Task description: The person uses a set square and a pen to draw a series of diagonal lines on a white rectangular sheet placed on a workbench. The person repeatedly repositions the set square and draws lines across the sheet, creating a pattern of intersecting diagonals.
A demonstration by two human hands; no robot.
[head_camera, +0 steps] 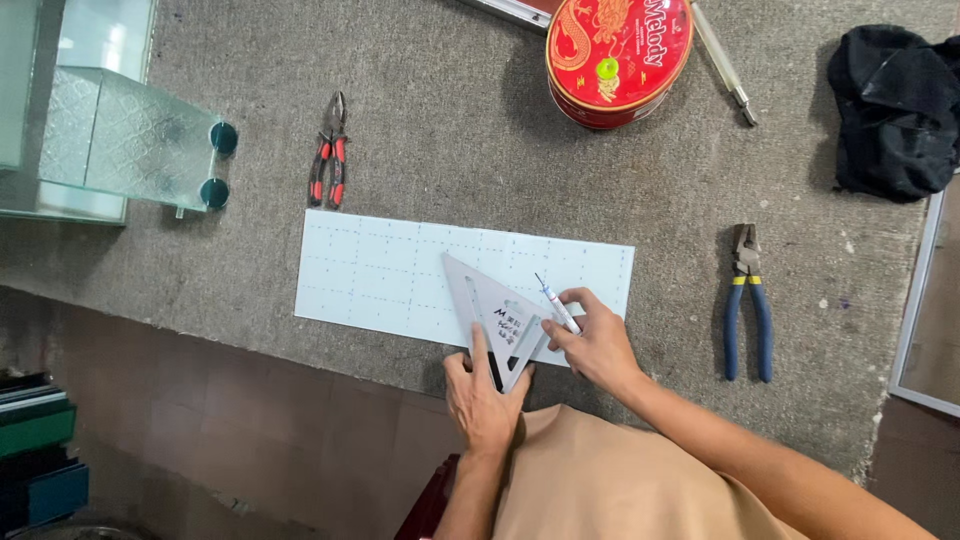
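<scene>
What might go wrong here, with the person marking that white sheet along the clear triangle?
1. The left hand presses only the near corner of the clear plastic set square, so the square might pivot and skew the line.
2. The white gridded rectangular sheet lies near the edge of the grey carpeted bench; a push might slide it off.
3. The right hand grips the slim pen low and could smudge fresh marks.

The left hand is pressing a clear triangle ruler flat on a white gridded sheet, while the right hand is holding a pen against the ruler's edge. Blue-handled pliers are lying nearby on the grey surface.
</scene>
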